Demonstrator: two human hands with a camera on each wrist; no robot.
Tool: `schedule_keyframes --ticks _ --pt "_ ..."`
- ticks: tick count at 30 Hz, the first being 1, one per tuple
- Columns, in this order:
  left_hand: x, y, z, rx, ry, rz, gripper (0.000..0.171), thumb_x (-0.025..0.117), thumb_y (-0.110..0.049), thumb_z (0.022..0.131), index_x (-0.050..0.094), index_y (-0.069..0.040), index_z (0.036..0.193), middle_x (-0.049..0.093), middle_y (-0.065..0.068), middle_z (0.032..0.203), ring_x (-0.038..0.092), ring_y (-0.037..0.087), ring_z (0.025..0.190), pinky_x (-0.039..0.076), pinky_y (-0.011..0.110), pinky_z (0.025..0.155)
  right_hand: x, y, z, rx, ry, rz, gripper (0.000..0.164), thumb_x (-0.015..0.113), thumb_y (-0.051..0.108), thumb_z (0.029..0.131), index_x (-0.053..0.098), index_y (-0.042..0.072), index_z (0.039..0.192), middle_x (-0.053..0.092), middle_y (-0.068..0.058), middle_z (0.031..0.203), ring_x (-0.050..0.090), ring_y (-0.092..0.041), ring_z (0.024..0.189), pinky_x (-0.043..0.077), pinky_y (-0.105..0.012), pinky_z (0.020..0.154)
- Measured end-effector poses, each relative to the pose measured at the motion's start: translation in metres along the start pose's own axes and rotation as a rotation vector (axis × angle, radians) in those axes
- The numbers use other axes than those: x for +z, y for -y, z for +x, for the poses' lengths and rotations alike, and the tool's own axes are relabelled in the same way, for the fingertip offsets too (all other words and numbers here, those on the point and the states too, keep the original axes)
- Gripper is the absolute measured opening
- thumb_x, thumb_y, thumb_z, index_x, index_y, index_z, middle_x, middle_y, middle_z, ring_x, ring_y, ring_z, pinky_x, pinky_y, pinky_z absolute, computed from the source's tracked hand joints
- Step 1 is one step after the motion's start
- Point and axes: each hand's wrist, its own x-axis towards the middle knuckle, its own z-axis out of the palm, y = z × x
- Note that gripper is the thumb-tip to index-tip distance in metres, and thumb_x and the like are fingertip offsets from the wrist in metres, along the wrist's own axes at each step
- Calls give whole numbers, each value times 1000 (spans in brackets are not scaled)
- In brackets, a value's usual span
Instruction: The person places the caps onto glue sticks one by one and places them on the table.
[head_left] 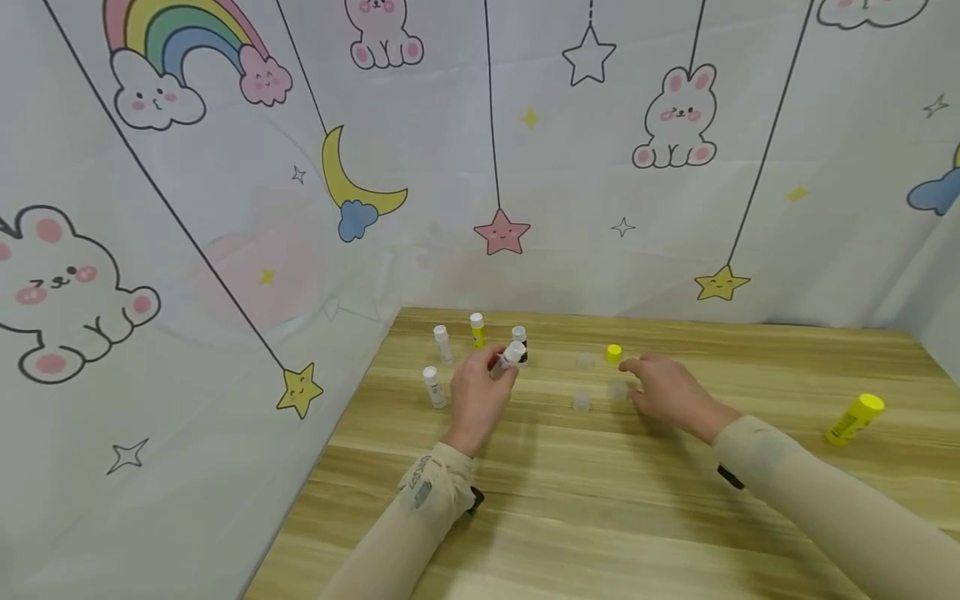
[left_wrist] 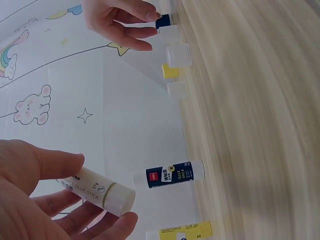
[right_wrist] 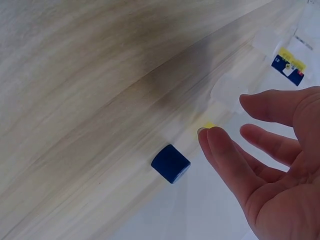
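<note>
My left hand [head_left: 480, 396] grips a white glue stick [left_wrist: 97, 190] between thumb and fingers, its translucent end pointing away from the palm. Just behind it stands a dark blue glue stick [left_wrist: 172, 173] with white ends. My right hand [head_left: 671, 393] is held over the loose caps, with thumb and fingers apart and nothing between them. Close to its fingertips are a dark blue cap [right_wrist: 171, 164] and a translucent cap [right_wrist: 229, 92]. A yellow cap [head_left: 614, 353] and other translucent caps [head_left: 582, 402] sit nearby. The blue cap is hidden in the head view.
Left of my left hand stand a yellow glue stick [head_left: 477, 332] and two white glue sticks [head_left: 434, 388]. A larger yellow glue stick [head_left: 855, 419] stands at the right of the wooden table [head_left: 570, 517]. A patterned curtain [head_left: 450, 167] hangs behind.
</note>
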Motion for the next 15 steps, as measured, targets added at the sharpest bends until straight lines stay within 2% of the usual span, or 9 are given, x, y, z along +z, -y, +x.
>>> schedule_keyframes --ticks 4,15 --pt "-1 -1 -1 11 -1 5 28 83 -14 83 75 -10 110 73 5 98 68 23 91 53 46 80 -1 3 -1 -5 4 12 39 73 2 82 68 -2 121 67 -16 98 64 -30 84 55 -48 72" --pt "-2 1 -1 38 10 -10 26 82 -13 85 74 -15 109 73 3 100 68 20 93 54 46 80 0 8 -1 -26 81 65 46 74 2 85 64 1 130 61 -18 109 59 -22 78 51 -41 67"
